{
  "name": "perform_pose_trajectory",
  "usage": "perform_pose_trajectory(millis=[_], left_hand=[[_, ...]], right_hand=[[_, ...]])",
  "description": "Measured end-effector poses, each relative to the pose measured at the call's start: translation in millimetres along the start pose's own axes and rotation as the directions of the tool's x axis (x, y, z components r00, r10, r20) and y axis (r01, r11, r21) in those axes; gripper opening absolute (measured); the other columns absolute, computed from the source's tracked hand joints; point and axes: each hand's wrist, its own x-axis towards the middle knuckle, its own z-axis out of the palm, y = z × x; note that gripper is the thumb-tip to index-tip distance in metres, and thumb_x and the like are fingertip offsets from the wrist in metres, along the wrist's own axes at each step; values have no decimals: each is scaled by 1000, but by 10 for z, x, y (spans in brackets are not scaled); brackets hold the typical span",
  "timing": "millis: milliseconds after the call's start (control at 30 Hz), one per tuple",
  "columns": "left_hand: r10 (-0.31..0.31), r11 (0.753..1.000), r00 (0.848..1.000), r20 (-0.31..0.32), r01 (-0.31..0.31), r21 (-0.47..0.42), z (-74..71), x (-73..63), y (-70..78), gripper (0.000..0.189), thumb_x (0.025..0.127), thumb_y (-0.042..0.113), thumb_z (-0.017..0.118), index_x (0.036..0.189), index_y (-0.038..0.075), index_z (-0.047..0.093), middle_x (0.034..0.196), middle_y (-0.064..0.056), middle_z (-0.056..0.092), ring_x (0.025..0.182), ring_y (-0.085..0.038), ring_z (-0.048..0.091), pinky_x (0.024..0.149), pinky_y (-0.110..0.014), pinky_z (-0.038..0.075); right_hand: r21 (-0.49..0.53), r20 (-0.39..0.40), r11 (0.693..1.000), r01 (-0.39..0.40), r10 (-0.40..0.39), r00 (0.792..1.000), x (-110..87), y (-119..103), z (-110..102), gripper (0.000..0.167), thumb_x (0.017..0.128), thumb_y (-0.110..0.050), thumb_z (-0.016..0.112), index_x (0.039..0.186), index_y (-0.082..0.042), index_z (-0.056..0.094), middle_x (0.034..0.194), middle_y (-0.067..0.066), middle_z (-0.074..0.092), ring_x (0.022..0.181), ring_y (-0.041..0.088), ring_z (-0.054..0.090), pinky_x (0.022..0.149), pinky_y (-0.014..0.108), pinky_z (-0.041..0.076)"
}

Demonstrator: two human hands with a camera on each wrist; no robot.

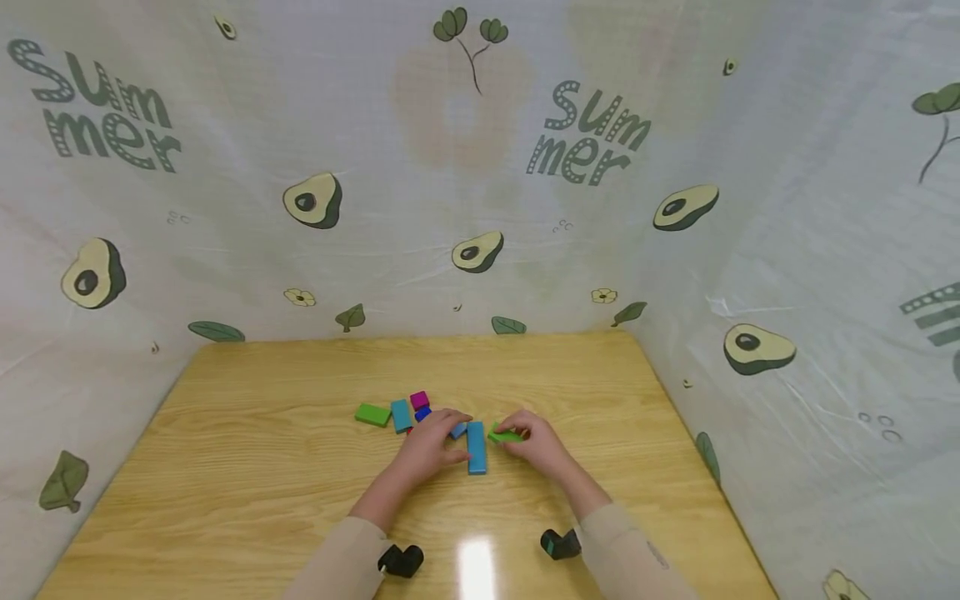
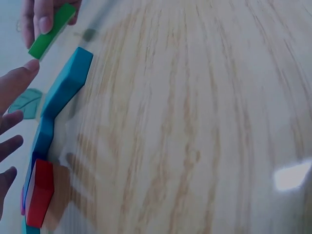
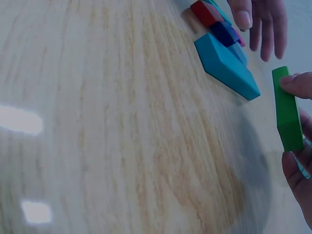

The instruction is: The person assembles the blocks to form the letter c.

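Note:
My right hand [image 1: 542, 445] pinches a green block [image 3: 286, 109] between thumb and fingers, with the block raised over the table in the wrist views. My left hand [image 1: 429, 443] is spread above the other blocks, its fingers apart and holding nothing. Between the two hands lies a long blue block [image 1: 477, 450]. A smaller light blue block [image 1: 458, 431] adjoins its left side, partly under the left fingers. Beyond it, a red block [image 2: 40, 192] and a dark blue block [image 3: 224, 33] sit close together, mostly hidden by the left hand in the head view.
To the left of the hands lie another green block [image 1: 372, 415], a blue block [image 1: 401, 416] and a magenta block [image 1: 420, 401]. The wooden table [image 1: 262, 467] meets a patterned cloth [image 1: 390, 275] at its back and sides. Each wrist wears a small black camera.

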Motion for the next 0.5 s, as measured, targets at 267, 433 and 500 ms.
perform_pose_trajectory(millis=[267,433,500], left_hand=[[61,996,995,77,-65,60,57,78,-12,68,80,46,78,136,15,58,137,-4,55,132,-30,44,113,-54,25],[81,992,990,116,-92,89,50,100,-30,71,80,48,77,138,14,56,140,-6,53,135,-32,41,114,-57,21],[89,992,989,121,-99,82,52,108,-39,71,80,48,77,139,13,55,141,-6,52,135,-33,40,113,-57,21]], right_hand=[[61,-4,997,-37,37,999,-161,25,81,16,84,-12,77,99,-17,76,107,-2,63,92,18,53,76,32,44],[58,-21,997,-45,46,999,-249,32,144,16,85,-13,77,100,-18,75,108,-2,63,95,18,53,77,30,43],[67,-35,996,-51,54,998,-282,26,167,16,84,-13,77,100,-16,75,107,-1,63,94,18,53,76,29,44]])
